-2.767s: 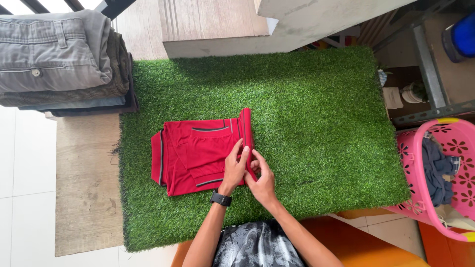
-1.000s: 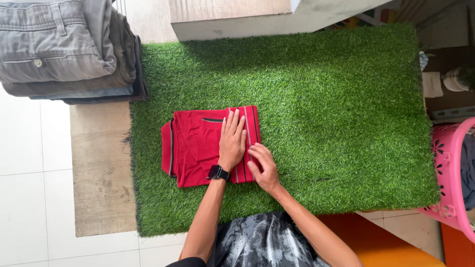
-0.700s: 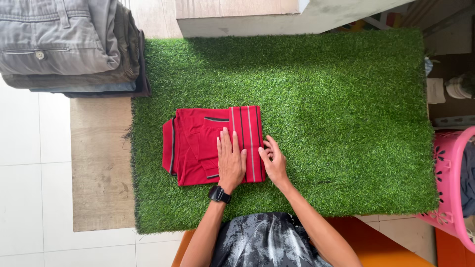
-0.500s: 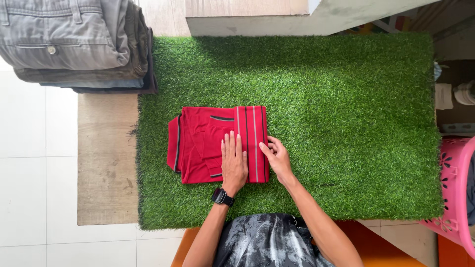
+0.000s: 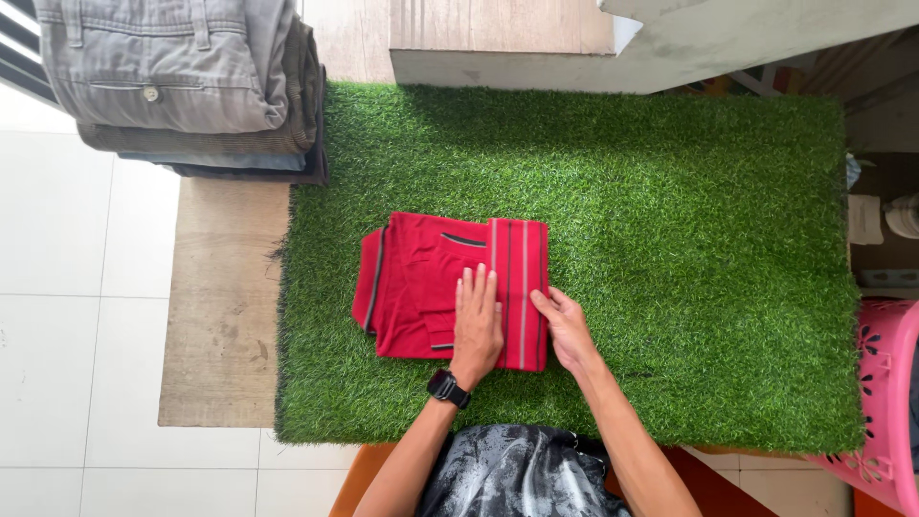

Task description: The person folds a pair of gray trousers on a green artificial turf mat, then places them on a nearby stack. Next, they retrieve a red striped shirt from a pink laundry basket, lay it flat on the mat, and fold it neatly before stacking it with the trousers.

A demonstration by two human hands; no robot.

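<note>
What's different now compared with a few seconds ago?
The striped end of the red shirt, pinched upright before, now lies folded flat. The left hand presses palm-down on it; the right hand rests at its right edge. The shirt is still on the green mat; the trouser stack unchanged.

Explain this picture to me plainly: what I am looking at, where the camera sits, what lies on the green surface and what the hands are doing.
There is no machine here: a person works with two bare hands, filmed by a camera worn on the head, looking straight down. A folded red shirt with striped trim lies on a green artificial grass mat. The left hand, with a black wristwatch, lies flat on the shirt. The right hand touches its right edge. Neither hand lifts anything. A stack of folded trousers sits top left; a pink laundry basket stands at the right.
</note>
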